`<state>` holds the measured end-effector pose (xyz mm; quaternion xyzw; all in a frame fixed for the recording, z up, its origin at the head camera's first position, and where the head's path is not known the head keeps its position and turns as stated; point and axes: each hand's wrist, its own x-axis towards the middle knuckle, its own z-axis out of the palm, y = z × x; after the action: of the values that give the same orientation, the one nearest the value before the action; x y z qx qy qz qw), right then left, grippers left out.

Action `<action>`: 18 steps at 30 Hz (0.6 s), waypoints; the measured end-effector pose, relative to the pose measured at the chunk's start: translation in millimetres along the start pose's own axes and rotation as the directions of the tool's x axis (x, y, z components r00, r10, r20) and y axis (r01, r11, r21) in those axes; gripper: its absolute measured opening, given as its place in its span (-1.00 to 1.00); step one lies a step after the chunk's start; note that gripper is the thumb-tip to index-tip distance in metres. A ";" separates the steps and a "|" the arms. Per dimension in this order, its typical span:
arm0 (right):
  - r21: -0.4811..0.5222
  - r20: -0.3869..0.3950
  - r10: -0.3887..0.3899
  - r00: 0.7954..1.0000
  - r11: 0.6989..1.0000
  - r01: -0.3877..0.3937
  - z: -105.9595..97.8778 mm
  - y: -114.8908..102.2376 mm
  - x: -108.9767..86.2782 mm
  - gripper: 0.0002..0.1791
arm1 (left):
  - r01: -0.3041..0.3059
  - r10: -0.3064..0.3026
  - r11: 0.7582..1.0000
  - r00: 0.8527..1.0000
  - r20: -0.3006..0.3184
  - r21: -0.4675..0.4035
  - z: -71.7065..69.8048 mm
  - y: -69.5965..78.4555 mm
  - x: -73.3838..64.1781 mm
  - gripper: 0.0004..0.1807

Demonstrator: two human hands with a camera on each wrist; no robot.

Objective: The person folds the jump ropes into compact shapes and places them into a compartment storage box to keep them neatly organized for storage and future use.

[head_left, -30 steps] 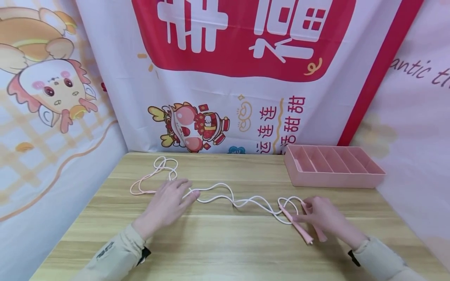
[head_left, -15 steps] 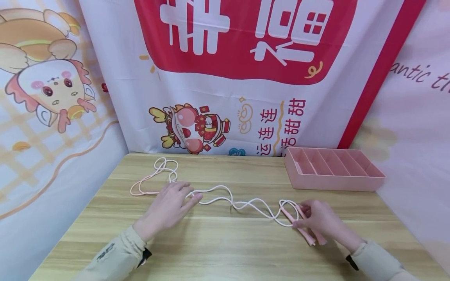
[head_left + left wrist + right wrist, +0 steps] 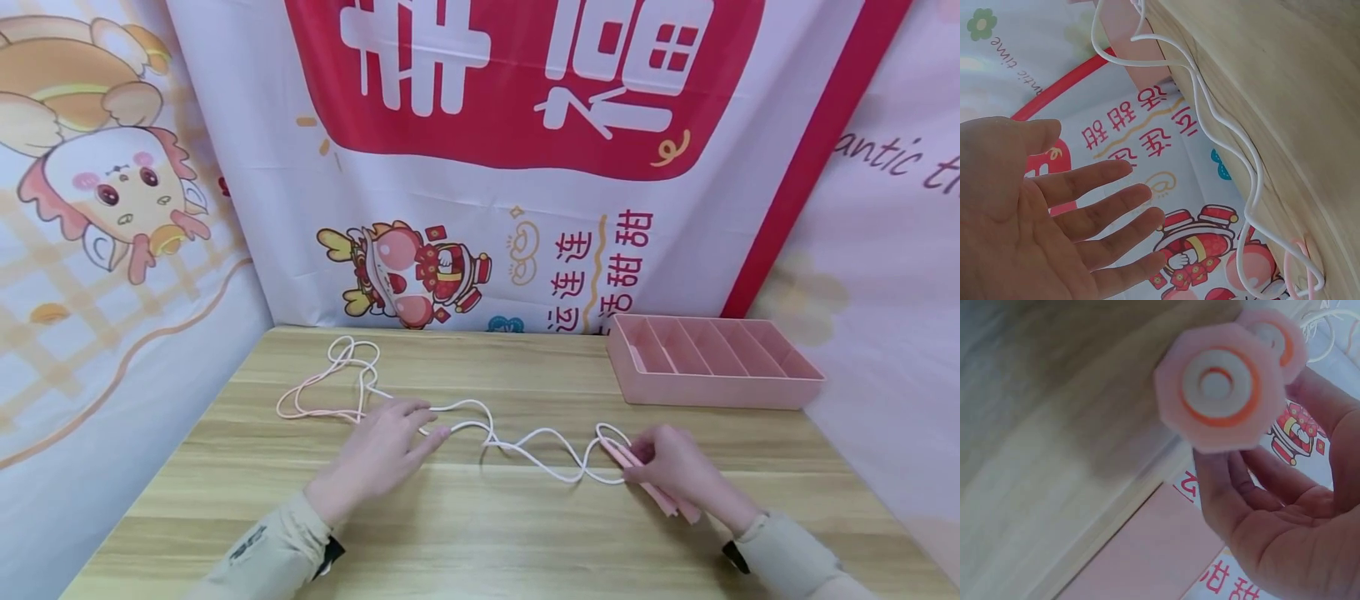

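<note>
Rope [image 3: 491, 440]: on table [image 3: 480, 525] between hands, looped beyond left hand [image 3: 381, 454] | 2 handles [image 3: 1219, 387]: right hand [image 3: 678, 468] pinches them together, likely to keep them paired | left hand: fingers spread, gripping nothing | rope white, wavy, pinkish in far loop; handles pink, faceted | box [image 3: 720, 392] beyond right hand

The back cloth [image 3: 450, 187] reads "福", "运连连" and "活甜甜", while the right-side cloth [image 3: 885, 275] shows "antic time".
</note>
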<state>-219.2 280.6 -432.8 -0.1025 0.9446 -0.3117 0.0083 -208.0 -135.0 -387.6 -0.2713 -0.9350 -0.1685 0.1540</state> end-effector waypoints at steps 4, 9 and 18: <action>0.022 0.012 0.006 1.000 1.000 -0.006 0.5 -2.9 1.2 -0.77 | -0.007 0.008 1.000 1.000 0.019 -0.003 -1.3 5.9 0.6 -0.55; 0.039 0.012 0.002 1.000 0.999 -0.002 -2.0 -7.8 -0.2 -0.71 | -0.009 0.009 1.000 0.999 0.035 -0.003 -2.7 10.5 0.9 -0.55; 0.139 0.019 -0.056 0.998 0.989 0.053 -1.5 -5.8 -5.1 -0.64 | -0.039 0.039 0.999 0.999 0.018 -0.023 -1.0 15.3 0.0 -0.46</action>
<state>-213.3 278.0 -428.3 -0.1309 0.9173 -0.3756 0.0176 -199.3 -123.2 -383.2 -0.2928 -0.9289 -0.1737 0.1457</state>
